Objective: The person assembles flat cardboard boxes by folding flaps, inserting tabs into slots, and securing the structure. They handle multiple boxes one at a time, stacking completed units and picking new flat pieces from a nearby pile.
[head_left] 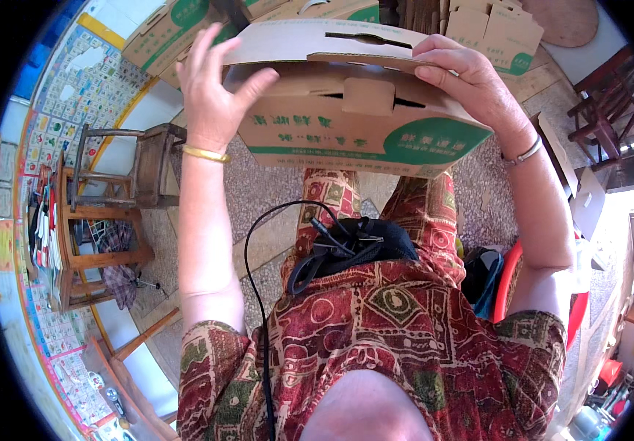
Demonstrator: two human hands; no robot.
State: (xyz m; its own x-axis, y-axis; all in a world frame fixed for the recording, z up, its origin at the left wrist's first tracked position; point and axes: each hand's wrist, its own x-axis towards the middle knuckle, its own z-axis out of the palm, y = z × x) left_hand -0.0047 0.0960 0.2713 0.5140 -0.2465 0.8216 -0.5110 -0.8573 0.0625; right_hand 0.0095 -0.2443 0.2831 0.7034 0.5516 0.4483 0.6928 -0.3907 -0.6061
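Note:
A brown cardboard box (309,140) with green print stands in front of my knees. Its pale lid flap (280,42), with a slot cut in it, is raised above the front wall and leaves a narrow gap. At the lid's left end my left hand (217,99) has its fingers spread and thumb apart, gripping nothing. My right hand (471,79) pinches the lid's right end, the thumb below and the fingers on top. A small tab (368,95) stands at the middle of the front wall. The box's inside is mostly hidden.
More flattened or folded cartons (493,33) lie beyond the box, at the back left too. To the left are a wooden chair (159,165) and a wooden rack (104,257). A red chair (508,279) is close by my right side. A black cable (247,257) runs from a waist pouch (375,242).

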